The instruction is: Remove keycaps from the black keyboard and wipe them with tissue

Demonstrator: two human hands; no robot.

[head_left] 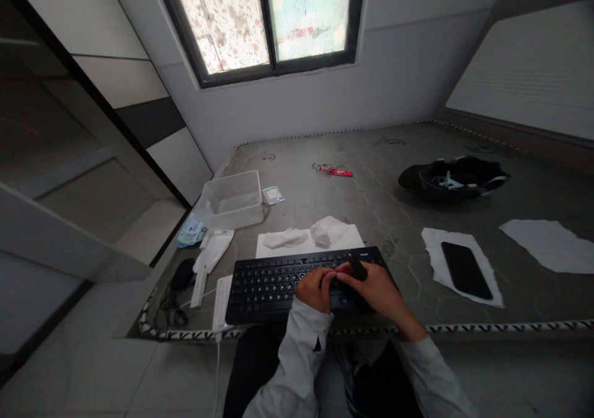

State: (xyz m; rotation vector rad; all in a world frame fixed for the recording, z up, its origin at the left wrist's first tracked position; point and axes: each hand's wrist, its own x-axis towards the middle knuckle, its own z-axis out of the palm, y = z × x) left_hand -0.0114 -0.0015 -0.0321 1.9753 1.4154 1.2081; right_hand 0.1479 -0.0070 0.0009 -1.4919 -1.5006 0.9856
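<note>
A black keyboard (269, 285) lies across the mattress edge in front of me, and both hands are over its right half. My right hand (378, 288) is closed around a short, dark stick-like object (357, 266) whose kind I cannot make out. My left hand (315, 288) has its fingers pinched together, touching the right fingertips; whatever may be between them is hidden. Just behind the keyboard, crumpled white tissues (328, 230) rest on a white sheet (357, 237).
Left: a clear plastic box (234, 204), a blue packet (190, 231), a black mouse (183, 274) and a white power strip (221, 300). Farther back lies a red item (340, 172). Right: a black cap (452, 180), a phone (465, 269) on tissue and another white tissue (547, 245).
</note>
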